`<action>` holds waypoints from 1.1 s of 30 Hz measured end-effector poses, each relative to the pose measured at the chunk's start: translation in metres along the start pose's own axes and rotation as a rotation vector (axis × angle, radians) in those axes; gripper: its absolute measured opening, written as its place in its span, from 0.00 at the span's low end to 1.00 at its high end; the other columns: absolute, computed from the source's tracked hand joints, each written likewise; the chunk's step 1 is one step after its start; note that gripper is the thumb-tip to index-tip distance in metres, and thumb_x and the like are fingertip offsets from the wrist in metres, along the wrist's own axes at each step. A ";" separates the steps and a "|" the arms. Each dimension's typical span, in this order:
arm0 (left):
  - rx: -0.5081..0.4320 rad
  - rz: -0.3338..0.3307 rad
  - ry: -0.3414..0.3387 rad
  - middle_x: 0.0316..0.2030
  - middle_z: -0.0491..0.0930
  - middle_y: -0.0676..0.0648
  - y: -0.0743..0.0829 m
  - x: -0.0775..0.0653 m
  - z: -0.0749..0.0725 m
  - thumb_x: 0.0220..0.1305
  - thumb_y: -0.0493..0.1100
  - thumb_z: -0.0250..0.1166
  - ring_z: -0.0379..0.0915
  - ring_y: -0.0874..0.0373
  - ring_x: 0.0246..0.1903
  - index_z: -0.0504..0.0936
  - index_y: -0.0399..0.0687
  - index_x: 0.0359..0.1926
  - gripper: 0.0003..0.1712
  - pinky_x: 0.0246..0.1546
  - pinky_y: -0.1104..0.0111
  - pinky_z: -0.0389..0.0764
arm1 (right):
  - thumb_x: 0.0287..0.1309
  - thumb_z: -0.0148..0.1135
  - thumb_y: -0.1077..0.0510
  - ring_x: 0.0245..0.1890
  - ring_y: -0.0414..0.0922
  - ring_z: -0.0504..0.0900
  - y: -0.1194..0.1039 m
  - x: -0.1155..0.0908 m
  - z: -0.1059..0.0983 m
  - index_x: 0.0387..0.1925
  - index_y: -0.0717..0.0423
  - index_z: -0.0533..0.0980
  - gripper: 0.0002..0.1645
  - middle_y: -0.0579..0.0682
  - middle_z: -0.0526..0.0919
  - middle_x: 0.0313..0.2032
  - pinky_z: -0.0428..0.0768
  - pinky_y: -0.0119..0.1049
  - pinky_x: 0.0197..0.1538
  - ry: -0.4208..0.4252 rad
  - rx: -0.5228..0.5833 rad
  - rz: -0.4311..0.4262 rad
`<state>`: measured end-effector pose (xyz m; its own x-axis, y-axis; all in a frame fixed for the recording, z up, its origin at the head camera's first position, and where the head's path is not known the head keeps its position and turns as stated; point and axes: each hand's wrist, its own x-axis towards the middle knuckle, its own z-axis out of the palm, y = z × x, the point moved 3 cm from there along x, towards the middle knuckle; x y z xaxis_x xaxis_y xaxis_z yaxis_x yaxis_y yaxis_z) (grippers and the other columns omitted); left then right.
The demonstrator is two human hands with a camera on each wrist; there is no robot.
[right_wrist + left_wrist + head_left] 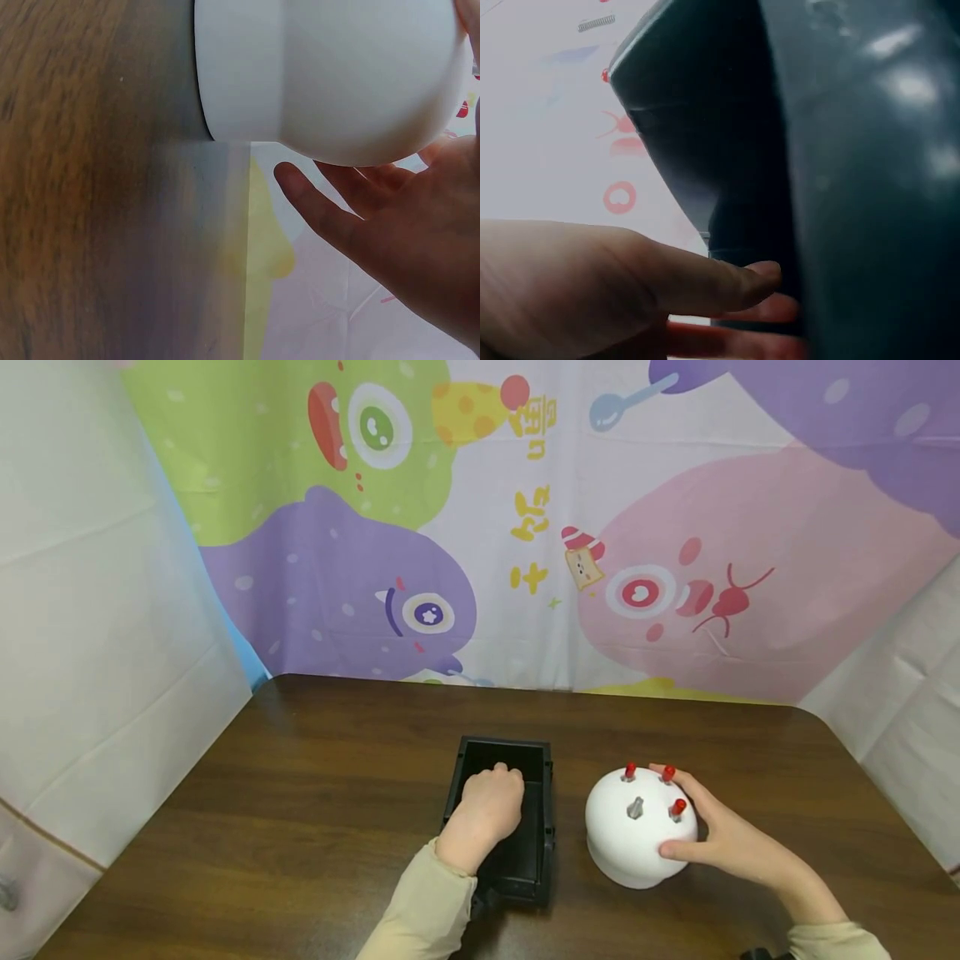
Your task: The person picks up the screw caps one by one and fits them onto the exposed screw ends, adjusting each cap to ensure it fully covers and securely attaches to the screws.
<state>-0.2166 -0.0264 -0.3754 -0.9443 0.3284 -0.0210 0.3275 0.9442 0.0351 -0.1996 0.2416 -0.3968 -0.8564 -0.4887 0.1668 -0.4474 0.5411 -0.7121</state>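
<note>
My left hand (491,802) reaches down into a black rectangular box (550,802), fingertips hidden from the head view. In the left wrist view the thumb (742,289) lies against the fingers beside the dark box wall (855,187); I cannot tell whether they pinch anything. To the right, my right hand (727,839) holds a white dome (626,839) from its right side, thumb at the front and fingers around the back. Three red-tipped pegs (678,807) and one bare grey metal peg (636,807) stand on its top. The dome's narrower base (240,75) sits on the table.
Both things stand on a dark brown wooden table (300,802), the box left of the dome with a gap between. A curtain (525,635) with cartoon figures hangs behind the far edge. White sheets (90,568) hang at both sides.
</note>
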 end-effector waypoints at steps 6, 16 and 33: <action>-0.080 -0.099 -0.089 0.44 0.75 0.38 -0.003 0.000 0.005 0.57 0.38 0.60 0.76 0.52 0.36 0.75 0.36 0.50 0.19 0.32 0.63 0.79 | 0.45 0.69 0.56 0.57 0.26 0.60 0.001 0.000 0.000 0.66 0.40 0.51 0.50 0.40 0.59 0.64 0.66 0.24 0.51 -0.002 -0.001 -0.015; -0.149 -0.136 -0.158 0.41 0.79 0.41 -0.005 0.000 0.008 0.59 0.42 0.59 0.75 0.55 0.33 0.76 0.36 0.49 0.18 0.30 0.64 0.78 | 0.45 0.69 0.57 0.57 0.27 0.60 -0.001 0.000 0.000 0.66 0.41 0.52 0.50 0.41 0.59 0.64 0.67 0.25 0.51 -0.004 0.004 -0.022; -0.111 -0.152 -0.219 0.54 0.69 0.37 -0.006 0.002 0.014 0.61 0.49 0.58 0.75 0.49 0.43 0.74 0.36 0.54 0.25 0.38 0.63 0.79 | 0.45 0.69 0.57 0.57 0.25 0.59 -0.004 0.000 -0.001 0.66 0.39 0.52 0.50 0.42 0.59 0.63 0.65 0.24 0.52 0.005 -0.005 -0.023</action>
<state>-0.2200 -0.0312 -0.3898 -0.9490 0.1929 -0.2493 0.1663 0.9783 0.1237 -0.1979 0.2406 -0.3932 -0.8470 -0.4977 0.1866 -0.4683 0.5328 -0.7048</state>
